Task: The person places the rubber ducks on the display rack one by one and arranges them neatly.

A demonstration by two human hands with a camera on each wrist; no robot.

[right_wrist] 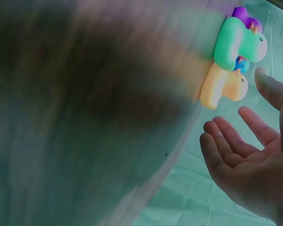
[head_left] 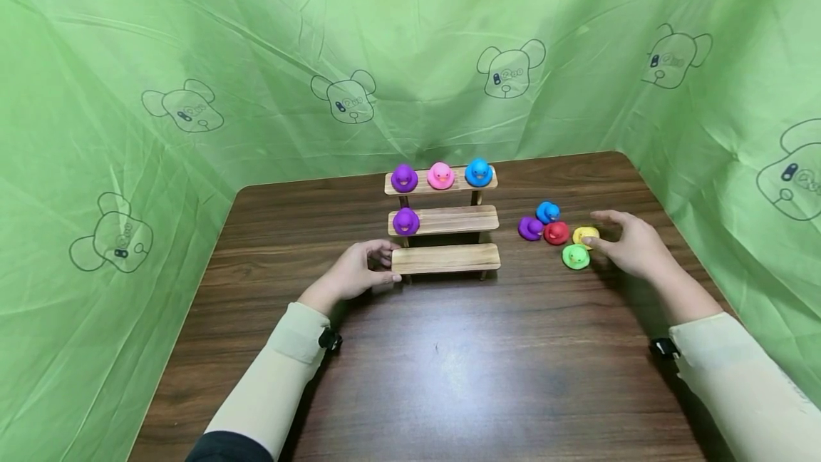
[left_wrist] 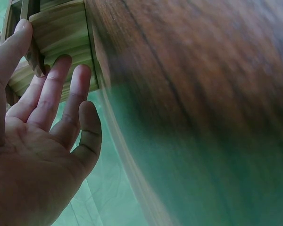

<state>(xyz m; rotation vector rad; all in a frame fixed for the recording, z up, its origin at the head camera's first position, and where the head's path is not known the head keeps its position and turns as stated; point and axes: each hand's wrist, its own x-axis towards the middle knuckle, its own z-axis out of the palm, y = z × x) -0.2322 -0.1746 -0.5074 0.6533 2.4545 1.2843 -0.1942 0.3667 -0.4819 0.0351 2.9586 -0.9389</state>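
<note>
My left hand [head_left: 355,271] holds the left end of the lowest board of a three-tier wooden stand [head_left: 445,259], thumb at the front edge and fingers behind. In the left wrist view the thumb and fingers straddle the board's end. My right hand [head_left: 631,242] is over the right of the table, fingers spread, beside a yellow rubber duck [head_left: 585,234]. Its thumb overlaps that duck in the head view; a gap shows in the right wrist view. Next to it are a green duck [head_left: 575,257], a red duck [head_left: 556,233], a purple duck [head_left: 530,228] and a blue duck [head_left: 548,212].
On the top board stand a purple duck [head_left: 404,178], a pink duck [head_left: 440,175] and a blue duck [head_left: 478,172]. Another purple duck [head_left: 406,222] is at the left of the middle board. Green cloth [head_left: 410,41] surrounds the dark wooden table [head_left: 436,376].
</note>
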